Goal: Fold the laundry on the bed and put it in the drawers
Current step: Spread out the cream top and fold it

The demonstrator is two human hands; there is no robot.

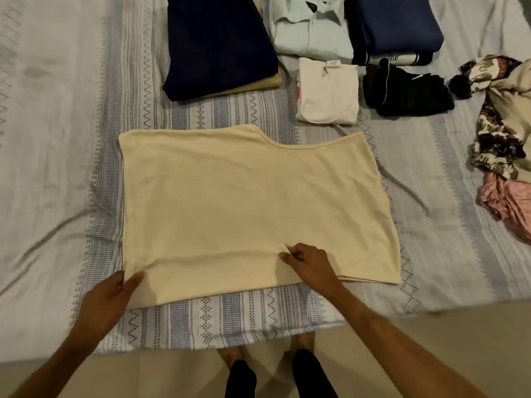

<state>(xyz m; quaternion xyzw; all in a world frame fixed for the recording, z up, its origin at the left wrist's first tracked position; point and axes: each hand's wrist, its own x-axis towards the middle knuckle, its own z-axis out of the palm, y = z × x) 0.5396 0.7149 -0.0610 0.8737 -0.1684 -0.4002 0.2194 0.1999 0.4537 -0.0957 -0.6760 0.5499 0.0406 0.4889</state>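
Cream knit top, partly folded, lies flat at centre frame on the striped bedspread; its neckline curve shows at the upper edge. Left hand, lower left: thumb on top of the garment's near-left corner, fingers tucked beneath and hidden, gripping the corner. Right hand, lower centre: fingers curled, pinching a small ridge of the cloth near the bottom hem; the fingertips are hard to make out.

Upper frame, left to right: navy folded garment over a pale yellow piece of which only an edge shows, top cut off; pale green collared shirt, top cut off; white folded top; black folded item; blue folded stack with a partly hidden printed band beneath.

Right edge: unfolded pile, floral, beige and pink fabrics tangled, cut off by the frame.

Bottom centre: bare feet on the floor, partly hidden by dark trouser legs.
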